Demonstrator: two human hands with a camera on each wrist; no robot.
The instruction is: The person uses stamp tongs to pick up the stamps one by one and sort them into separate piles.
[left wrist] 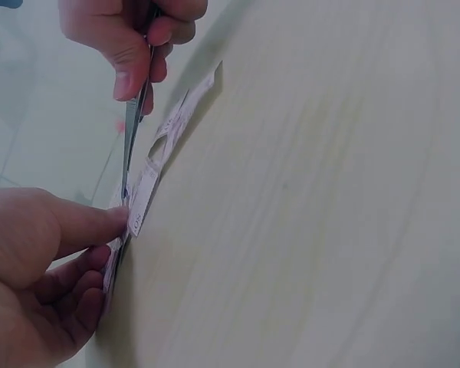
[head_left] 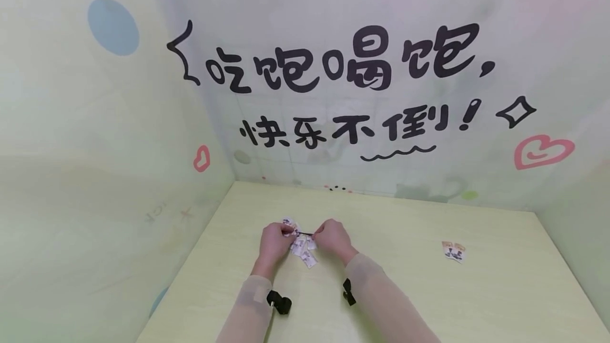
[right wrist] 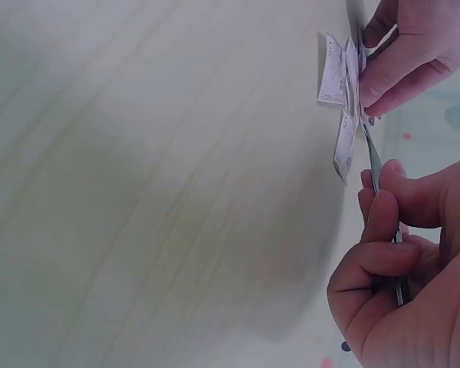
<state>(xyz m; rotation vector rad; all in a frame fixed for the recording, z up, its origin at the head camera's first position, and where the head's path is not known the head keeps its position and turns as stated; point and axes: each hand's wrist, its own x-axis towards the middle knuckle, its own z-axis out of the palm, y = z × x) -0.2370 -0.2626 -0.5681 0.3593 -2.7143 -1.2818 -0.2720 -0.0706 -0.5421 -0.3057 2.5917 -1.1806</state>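
Observation:
My right hand (head_left: 333, 237) holds a pair of slim metal tweezers (left wrist: 129, 146) pinched between thumb and fingers. Their tips point left and reach the printed paper pieces (head_left: 305, 250), right beside the left fingertips. Between thumb and fingers, my left hand (head_left: 275, 241) pinches part of this purple-and-white paper. Several small printed flaps spread out from it toward the near side of the table, as the right wrist view also shows with the paper flap (right wrist: 333, 73). What the tweezer tips grip is hidden by the left fingers.
On the right of the pale wooden table (head_left: 391, 290) lies another small printed paper piece (head_left: 454, 252). A back wall (head_left: 305, 173) with large black lettering and a left wall (head_left: 95, 200) border the table. Black wrist mounts (head_left: 280, 303) sit by both forearms.

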